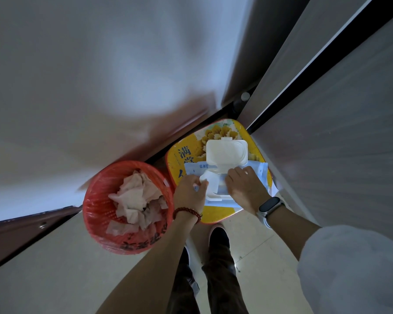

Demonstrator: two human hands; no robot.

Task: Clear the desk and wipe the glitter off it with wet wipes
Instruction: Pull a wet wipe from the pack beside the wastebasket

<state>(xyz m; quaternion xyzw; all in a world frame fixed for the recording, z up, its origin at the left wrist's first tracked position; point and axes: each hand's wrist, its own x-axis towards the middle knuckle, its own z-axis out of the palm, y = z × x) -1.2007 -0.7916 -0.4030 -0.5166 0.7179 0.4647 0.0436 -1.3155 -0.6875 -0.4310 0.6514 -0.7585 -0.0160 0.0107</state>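
A pale blue pack of wet wipes [258, 168] lies on a yellow box [216, 215] with red edges on the floor. Its white lid [226, 151] is flipped up and open. My left hand [190, 191], with a red bead bracelet at the wrist, pinches a white wipe [210, 181] that sticks out of the pack's opening. My right hand [246, 188], with a dark watch on the wrist, presses flat on the pack beside the opening.
A red mesh waste basket [95, 207] full of crumpled used wipes [136, 198] stands left of the box. A pale wall is behind, grey panels [327, 143] rise at right. My legs and shoes stand on the tiled floor [259, 241] below.
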